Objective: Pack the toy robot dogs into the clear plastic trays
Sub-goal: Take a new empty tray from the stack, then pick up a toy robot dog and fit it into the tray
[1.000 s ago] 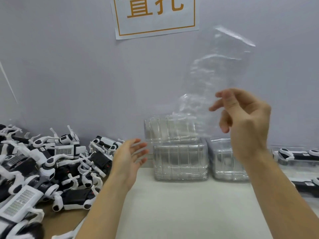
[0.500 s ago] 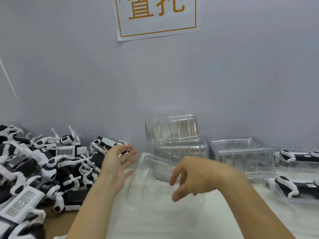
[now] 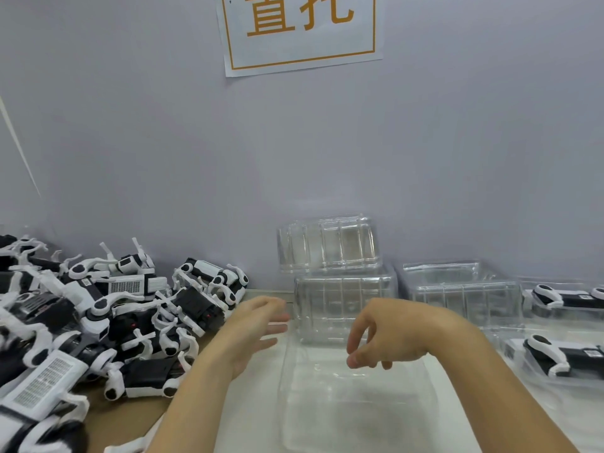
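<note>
With my left hand (image 3: 258,328) flat and my right hand (image 3: 382,335) loosely curled, both holding nothing, I square the empty tray (image 3: 356,403) before fetching a dog from the pile (image 3: 108,318).

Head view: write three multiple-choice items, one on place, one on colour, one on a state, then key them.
1. Where does the pile of toy dogs lie?
A. left of the hands
B. right of the hands
C. inside the stacked trays

2. What colour are the sign's characters?
A. blue
B. orange
C. green

3. What is in the clear tray under the right hand?
A. one dog
B. two dogs
C. nothing

Key: 1 A, the dogs heap beyond the left hand. 2 B, orange strokes and border. 3 C, only tabletop shows through it.
</note>
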The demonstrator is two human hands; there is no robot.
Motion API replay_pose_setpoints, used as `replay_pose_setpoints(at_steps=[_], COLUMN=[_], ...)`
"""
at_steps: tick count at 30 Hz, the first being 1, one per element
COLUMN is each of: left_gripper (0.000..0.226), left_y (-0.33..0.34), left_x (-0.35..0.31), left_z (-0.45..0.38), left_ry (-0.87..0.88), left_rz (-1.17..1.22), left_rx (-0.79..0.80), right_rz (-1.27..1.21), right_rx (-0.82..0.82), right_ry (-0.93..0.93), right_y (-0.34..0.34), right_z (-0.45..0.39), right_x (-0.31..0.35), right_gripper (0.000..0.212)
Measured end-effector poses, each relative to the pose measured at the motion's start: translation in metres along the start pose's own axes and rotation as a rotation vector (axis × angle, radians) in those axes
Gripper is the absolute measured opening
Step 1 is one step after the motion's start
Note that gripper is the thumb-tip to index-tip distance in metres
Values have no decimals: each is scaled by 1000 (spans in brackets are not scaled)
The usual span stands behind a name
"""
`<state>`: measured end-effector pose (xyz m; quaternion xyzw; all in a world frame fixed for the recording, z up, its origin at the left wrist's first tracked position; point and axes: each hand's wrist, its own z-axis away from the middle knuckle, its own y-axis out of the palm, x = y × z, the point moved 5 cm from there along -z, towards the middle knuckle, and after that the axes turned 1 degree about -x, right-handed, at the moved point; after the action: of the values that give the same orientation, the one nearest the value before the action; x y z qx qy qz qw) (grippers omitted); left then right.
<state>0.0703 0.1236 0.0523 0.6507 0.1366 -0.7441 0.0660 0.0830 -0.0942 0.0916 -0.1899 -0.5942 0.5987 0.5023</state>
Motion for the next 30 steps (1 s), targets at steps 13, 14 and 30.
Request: replay_pose_setpoints(at_steps=[13,14,30], left_gripper=[50,48,16], left_y=[-54,-55,-70], left_x=[7,8,14], left_z=[-9,-8,-14], left_ry=[351,370,390], left_rz=[53,41,254], left_rx=[-583,-618,-723], right_rz=[-49,-53,-45], right_rx=[3,4,14], right_ry=[-10,-12,-15], right_y=[1,1,4], right_z=[-4,-4,-4], right_x=[-4,-3,1], right_gripper=[24,24,26])
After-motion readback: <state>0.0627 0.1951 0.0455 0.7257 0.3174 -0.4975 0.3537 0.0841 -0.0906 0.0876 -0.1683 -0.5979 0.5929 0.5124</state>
